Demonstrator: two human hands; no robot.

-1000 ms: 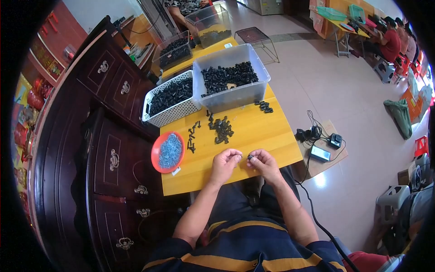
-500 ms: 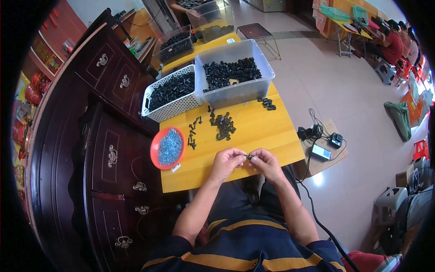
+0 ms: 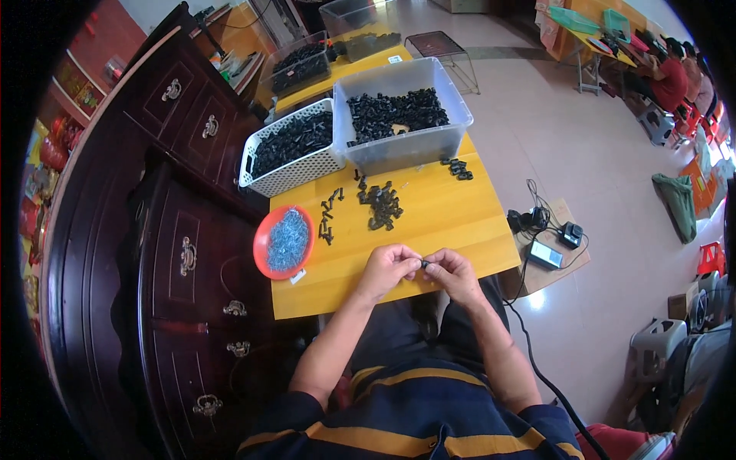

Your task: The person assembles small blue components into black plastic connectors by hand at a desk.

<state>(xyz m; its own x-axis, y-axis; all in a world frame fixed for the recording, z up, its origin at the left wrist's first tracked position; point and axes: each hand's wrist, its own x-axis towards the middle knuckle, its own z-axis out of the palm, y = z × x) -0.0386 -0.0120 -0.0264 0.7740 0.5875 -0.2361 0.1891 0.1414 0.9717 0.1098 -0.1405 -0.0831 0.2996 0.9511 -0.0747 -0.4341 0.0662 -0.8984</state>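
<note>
Thumb and finger of the right hand pinch a small black part near the centre of the frame, probably because so little a thing suits fingertips only; the left hand meets it, fingertips closed, on what I cannot tell. Loose black pieces and a red bowl sit above and left, seemingly for easy reach.

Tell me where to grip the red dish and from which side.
Grip the red dish by its rim: left hand on the left, right hand on the right, coming from the person's side. It is round and full of loose silvery pieces, so a one-sided lift might tip it. Its left rim appears to overhang the table, leaving probable finger room.
</note>
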